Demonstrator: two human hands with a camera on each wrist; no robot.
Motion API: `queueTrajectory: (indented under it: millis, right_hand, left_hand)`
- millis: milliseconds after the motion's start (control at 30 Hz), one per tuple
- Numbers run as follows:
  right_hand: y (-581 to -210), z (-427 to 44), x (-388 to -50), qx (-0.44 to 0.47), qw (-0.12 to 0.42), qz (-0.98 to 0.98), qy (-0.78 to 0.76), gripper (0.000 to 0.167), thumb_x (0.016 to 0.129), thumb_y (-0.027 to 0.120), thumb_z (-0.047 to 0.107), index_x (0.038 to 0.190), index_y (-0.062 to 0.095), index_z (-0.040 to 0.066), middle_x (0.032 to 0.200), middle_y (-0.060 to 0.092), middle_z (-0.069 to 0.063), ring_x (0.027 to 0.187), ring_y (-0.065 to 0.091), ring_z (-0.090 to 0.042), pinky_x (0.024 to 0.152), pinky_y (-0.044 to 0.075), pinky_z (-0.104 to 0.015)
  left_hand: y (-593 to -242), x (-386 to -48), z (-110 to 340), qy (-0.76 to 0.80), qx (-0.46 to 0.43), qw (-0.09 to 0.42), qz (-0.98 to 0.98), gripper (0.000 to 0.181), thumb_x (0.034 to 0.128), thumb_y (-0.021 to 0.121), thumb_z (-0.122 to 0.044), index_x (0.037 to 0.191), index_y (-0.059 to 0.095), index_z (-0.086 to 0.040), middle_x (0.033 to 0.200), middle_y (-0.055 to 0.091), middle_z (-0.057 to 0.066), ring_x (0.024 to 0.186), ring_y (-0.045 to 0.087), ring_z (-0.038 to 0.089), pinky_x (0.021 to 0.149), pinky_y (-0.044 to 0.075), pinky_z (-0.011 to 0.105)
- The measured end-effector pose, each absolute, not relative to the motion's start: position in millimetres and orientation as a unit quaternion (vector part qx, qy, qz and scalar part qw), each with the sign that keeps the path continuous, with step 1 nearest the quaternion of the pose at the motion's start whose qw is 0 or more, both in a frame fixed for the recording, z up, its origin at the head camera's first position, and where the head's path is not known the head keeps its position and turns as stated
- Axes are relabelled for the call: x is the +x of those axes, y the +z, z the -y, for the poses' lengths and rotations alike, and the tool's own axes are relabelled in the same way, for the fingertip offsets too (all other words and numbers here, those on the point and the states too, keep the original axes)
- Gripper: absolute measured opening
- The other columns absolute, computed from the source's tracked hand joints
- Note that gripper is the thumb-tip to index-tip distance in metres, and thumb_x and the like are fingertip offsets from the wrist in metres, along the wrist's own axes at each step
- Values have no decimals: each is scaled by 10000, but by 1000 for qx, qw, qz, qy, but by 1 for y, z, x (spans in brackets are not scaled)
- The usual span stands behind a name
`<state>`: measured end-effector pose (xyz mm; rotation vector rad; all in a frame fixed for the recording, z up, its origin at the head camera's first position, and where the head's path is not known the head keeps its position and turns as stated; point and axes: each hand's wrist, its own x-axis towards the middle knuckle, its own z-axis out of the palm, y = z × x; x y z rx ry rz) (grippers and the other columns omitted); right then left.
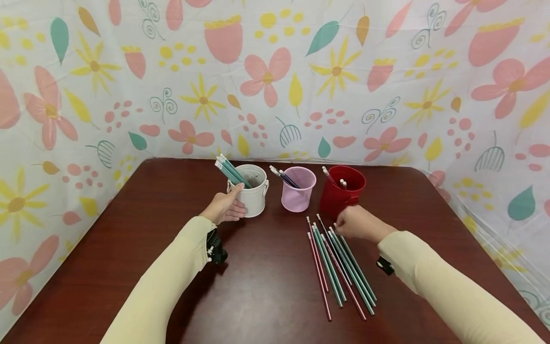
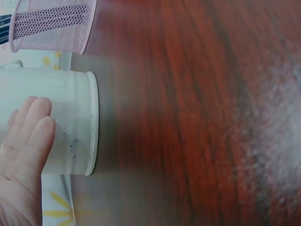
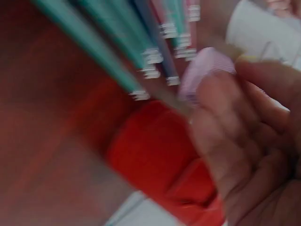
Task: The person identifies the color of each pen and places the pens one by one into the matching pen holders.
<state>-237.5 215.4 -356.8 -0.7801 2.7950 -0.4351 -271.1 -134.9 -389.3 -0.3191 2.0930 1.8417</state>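
My left hand (image 1: 225, 205) rests against the left side of a white metal bucket (image 1: 255, 203), its fingers extended along the wall. Several teal pencils (image 1: 231, 171) lean in that bucket, eraser ends up. On the right, my right hand (image 1: 355, 222) hovers over the eraser ends of a loose bunch of pencils (image 1: 333, 267), teal, red and dark blue, lying on the table. In the blurred right wrist view, that hand's fingers (image 3: 225, 127) bend loosely with no pencil seen between them. The red bucket (image 1: 337, 198) stands just behind it.
A pink mesh cup (image 1: 296, 198) holding dark pencils (image 1: 287, 178) stands between the two buckets. A few white-tipped pencils (image 1: 329, 175) lean inside the red one. Behind the dark wooden table (image 1: 266, 286) hangs a flowered cloth (image 1: 275, 95).
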Motion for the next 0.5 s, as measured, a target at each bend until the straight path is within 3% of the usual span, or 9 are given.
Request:
queueTrajectory:
  millis: [100,200,500]
  right_hand:
    - [-365,-229,-233,-208,195,-950,-127,223,829,682,84,608,660,69,503,540,19,466,486,-99,481,437,-251]
    - [-372,-232,-231,-176,236,-949,-116,266,845,703,132,597,643,60,519,569,-28,464,518,-139,475,468,-275]
    - [-391,-229,-239,-130,229,-956,-128,288,841,648,114,561,617,52,511,573,-42,445,536,-158,450,479,-287]
  left_hand:
    - [-387,-272,134,641,-113,177,-738,757,938,466,-564,1132,577,160,815,674,134,732,679,208,790,551,370]
    - [-386,-273,135,643,-117,179,-736,761,939,465,-559,1145,570,166,830,674,146,740,679,218,793,550,373]
    - [-391,-276,134,648,-121,180,-730,747,933,474,-549,1135,574,163,836,678,155,725,677,210,774,554,366]
